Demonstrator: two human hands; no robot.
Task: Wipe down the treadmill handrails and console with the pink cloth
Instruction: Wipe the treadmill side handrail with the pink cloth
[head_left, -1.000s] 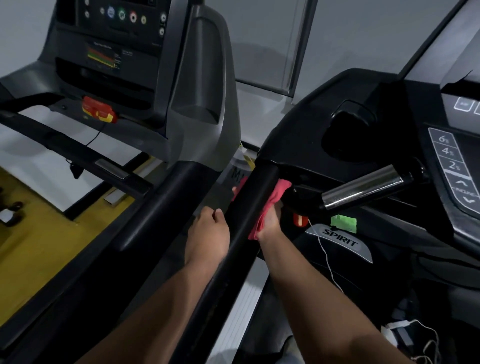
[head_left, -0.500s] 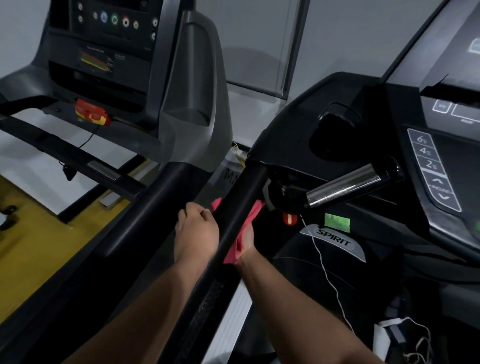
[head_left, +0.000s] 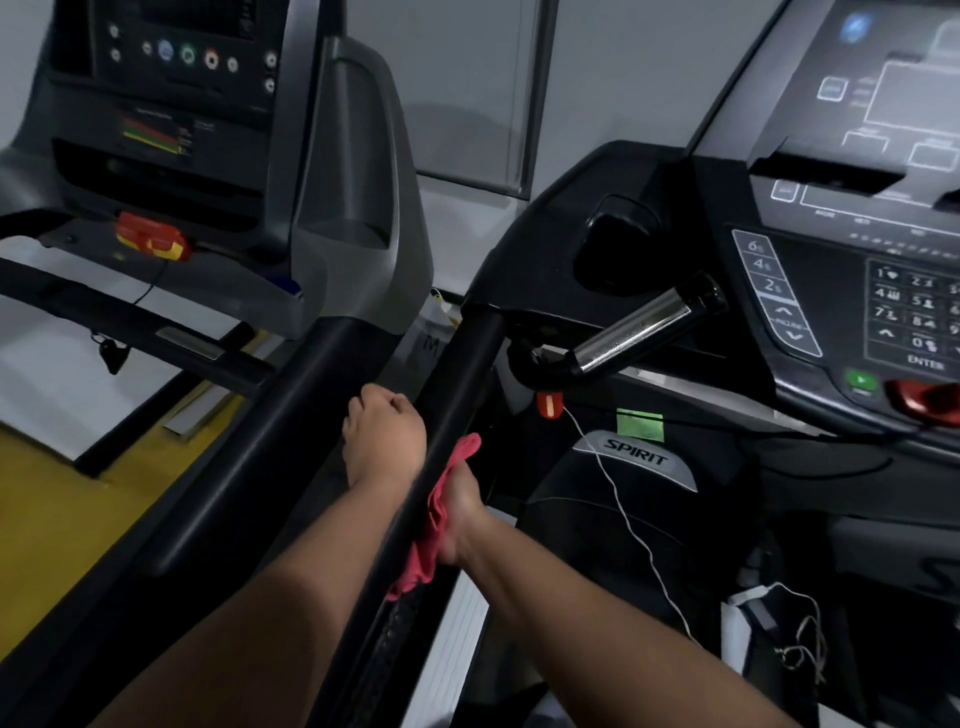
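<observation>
A black handrail (head_left: 457, 374) of the right treadmill runs from its console (head_left: 852, 291) down toward me. My right hand (head_left: 462, 512) holds the pink cloth (head_left: 439, 519) against the rail's right side, partway down it. My left hand (head_left: 384, 434) sits on the rail's left side, fingers curled, just above the cloth; whether it grips the rail is hidden. A chrome pulse grip (head_left: 634, 330) sticks out below the console.
A second treadmill with a grey console (head_left: 218, 130) and black handrail (head_left: 291, 410) stands close on the left. A red safety key (head_left: 549, 404) with a white cord (head_left: 628, 525) hangs beside the rail. Yellow floor (head_left: 57, 519) shows at the left.
Both hands slid down the handrail toward me, the pink cloth moving from the rail's top end to partway along it. The camera tilted up, showing more console.
</observation>
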